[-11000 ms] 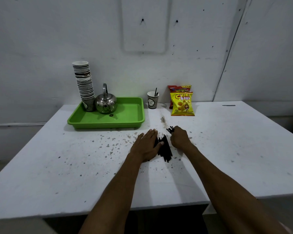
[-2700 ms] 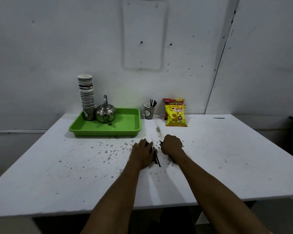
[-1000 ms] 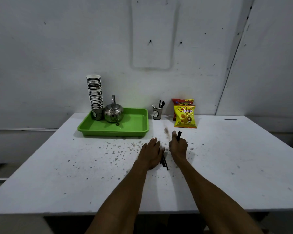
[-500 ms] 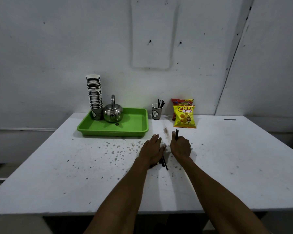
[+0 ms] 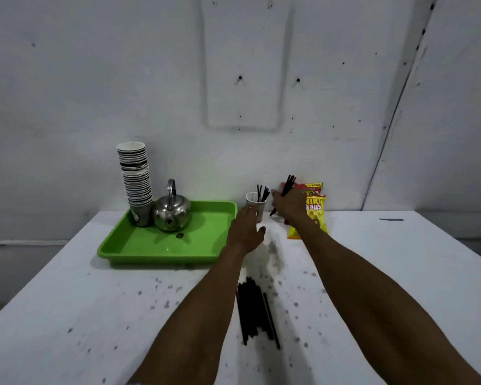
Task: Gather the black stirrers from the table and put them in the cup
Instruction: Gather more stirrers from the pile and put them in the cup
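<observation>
A paper cup [image 5: 252, 198] stands at the back of the white table [image 5: 400, 273] with several black stirrers [image 5: 262, 193] upright in it. My right hand [image 5: 290, 204] is just right of the cup, shut on a small bunch of black stirrers [image 5: 288, 183] whose tips stick up above my fist. My left hand [image 5: 246, 232] reaches toward the cup's near side with fingers apart, fingertips at its base; whether they touch is unclear. A pile of black stirrers [image 5: 252, 312] lies on the table between my forearms.
A green tray [image 5: 161, 245] left of the cup holds a metal kettle [image 5: 172, 213] and a tall stack of paper cups [image 5: 136, 179]. Yellow snack bags [image 5: 315, 207] lean against the wall behind my right hand. A dark mark [image 5: 391, 219] lies far right.
Both hands have moved from the stirrer pile to the cup at the back. My right hand carried its bunch of stirrers along. The pile now lies uncovered between my forearms.
</observation>
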Tool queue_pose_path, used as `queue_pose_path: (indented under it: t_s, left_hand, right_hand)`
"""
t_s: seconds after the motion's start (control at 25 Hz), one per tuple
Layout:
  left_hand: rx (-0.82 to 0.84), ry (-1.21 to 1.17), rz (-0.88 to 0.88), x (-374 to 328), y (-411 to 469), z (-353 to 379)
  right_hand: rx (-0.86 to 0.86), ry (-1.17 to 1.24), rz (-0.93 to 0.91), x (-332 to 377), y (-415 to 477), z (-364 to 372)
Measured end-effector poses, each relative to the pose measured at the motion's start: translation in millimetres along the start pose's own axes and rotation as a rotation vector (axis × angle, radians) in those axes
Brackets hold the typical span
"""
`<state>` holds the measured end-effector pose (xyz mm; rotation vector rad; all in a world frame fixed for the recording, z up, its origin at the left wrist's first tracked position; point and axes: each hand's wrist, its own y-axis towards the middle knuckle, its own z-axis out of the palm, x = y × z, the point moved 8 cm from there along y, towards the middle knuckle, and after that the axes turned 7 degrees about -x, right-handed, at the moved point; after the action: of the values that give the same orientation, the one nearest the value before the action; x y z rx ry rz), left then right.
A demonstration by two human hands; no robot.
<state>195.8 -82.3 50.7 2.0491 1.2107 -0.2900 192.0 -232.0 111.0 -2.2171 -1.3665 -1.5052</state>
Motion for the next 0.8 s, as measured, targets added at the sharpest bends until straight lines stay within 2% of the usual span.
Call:
queue_pose_path:
  t_s: [0.24, 0.56, 0.8]
  left_hand:
    - [-0.045, -0.171, -0.222, 40, 73, 16]
    - [-0.029, -0.209, -0.2, 56, 101, 41]
    - [-0.024, -0.242, -0.221, 59, 102, 52]
  right_hand:
    - [-0.031, 0.015, -0.014, 16, 69, 47]
    - [0.074, -0.103, -0.06, 6, 86, 92]
    - [0.147, -0.183, -0.052, 3, 88, 93]
